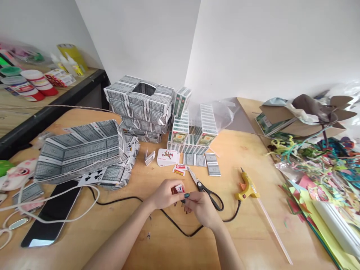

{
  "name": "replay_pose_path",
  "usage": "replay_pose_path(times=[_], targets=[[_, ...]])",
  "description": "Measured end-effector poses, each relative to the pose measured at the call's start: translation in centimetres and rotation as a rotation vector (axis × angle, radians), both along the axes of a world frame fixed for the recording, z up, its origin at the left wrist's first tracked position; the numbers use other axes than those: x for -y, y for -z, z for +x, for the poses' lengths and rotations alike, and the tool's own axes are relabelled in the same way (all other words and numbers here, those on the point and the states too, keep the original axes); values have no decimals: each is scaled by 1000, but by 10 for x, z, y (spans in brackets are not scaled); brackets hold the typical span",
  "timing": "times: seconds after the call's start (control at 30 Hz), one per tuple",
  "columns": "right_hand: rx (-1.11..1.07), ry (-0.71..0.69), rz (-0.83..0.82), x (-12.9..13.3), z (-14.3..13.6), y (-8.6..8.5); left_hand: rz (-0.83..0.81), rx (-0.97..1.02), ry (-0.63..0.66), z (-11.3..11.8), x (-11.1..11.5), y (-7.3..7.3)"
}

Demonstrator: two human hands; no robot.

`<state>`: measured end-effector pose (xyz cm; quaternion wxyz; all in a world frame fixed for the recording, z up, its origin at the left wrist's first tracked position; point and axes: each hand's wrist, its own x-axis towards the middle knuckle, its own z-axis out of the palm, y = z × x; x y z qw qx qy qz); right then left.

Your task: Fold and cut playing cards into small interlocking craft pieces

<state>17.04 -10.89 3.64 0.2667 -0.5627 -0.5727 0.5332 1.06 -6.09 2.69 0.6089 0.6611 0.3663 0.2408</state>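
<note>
My left hand [166,194] is closed around a small red, white and blue printed piece [179,188], partly hidden by the fingers. My right hand [200,207] meets it at the fingertips, pinched together; what lies in that pinch, if anything, is hidden. Just beyond the hands are black-handled scissors [206,189], partly open, and small red and yellow printed paper pieces [179,170]. A stack of playing cards with a joker on top [168,156] lies farther back, beside a small folded card piece [149,157]. Grey-backed cards [194,159] lie in front of boxed decks.
Card-covered boxes [140,103] are stacked at the back, near green card decks [180,137]. A card-covered tray [81,152], phone [52,217] and white cable sit left. A yellow glue gun [247,187] lies right, its black cord crossing before the hands. Paper scraps [317,187] crowd the right edge.
</note>
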Motion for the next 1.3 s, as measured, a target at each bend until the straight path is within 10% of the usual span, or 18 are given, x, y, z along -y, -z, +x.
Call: replay_pose_path(times=[0.43, 0.73, 1.07, 1.3], targets=[[76, -190, 127, -12, -4, -1, -233, -49, -125, -25, 18, 1], [-189, 333, 162, -30, -22, 38, 99, -262, -344, -30, 4, 2], [300, 328, 426, -56, -4, 53, 287, -474, -377, -18, -24, 7], [364, 300, 508, -59, -1, 62, 446, -704, -159, -5, -39, -4]])
